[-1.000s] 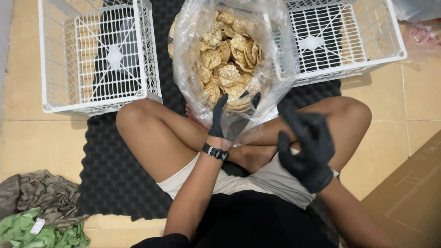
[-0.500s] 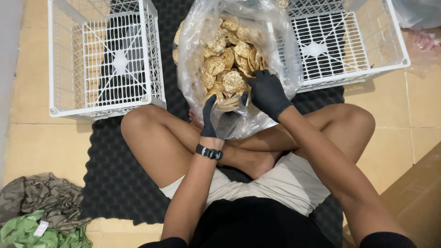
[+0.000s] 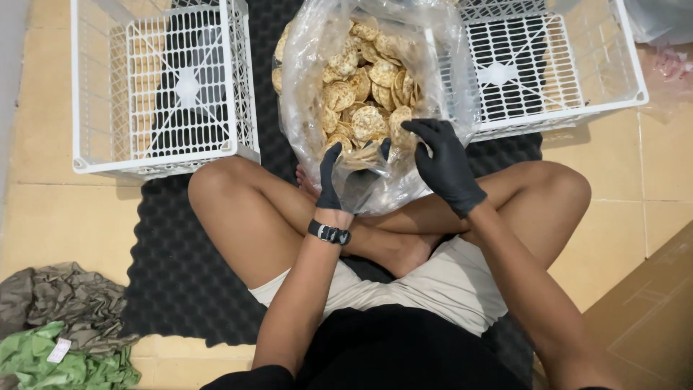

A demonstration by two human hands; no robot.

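The clear plastic bag (image 3: pixel 375 94) of round, pale-brown crackers (image 3: pixel 368 87) stands on the dark foam mat (image 3: pixel 180 267), propped against the person's crossed legs, its mouth open toward them. It sits between two white wire baskets, one to the far left (image 3: pixel 162 87) and one to the far right (image 3: pixel 548 65), both within arm's reach.

There is only the head view, looking straight down. The left hand (image 3: pixel 345 180), in a black glove with a dark watch (image 3: pixel 329 232) at the wrist, grips the near edge of the bag. Thumb and fingers pinch a fold of plastic, and what looks like a cracker lies inside the fold; I judge this hold keeps the mouth open and the bag from slumping. The right hand (image 3: pixel 444 162), also gloved in black, rests at the bag's right near rim with its fingers loosely curved and spread. Its fingertips touch the plastic and the topmost crackers. It is not closed on anything I can make out, though whether a cracker lies under the fingertips is hidden.

Crumpled grey and green cloths (image 3: pixel 58 332) lie at the near left on the tiled floor (image 3: pixel 50 217), and a cardboard box (image 3: pixel 650 318) edges in at the near right.
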